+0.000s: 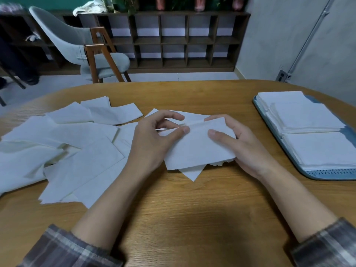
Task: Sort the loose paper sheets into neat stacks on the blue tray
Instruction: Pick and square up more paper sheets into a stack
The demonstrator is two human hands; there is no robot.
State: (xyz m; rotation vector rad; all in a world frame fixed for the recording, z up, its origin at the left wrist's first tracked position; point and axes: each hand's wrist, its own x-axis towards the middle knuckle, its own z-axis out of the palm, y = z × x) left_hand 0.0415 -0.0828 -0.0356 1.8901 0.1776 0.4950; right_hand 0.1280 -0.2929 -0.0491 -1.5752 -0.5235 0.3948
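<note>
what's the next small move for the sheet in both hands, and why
Probably square it up first. The left hand and right hand hold the folded sheet mid-table, and a corner pokes out askew below its bottom edge. Once the edges line up, it can go right onto the stacks on the blue tray.
</note>
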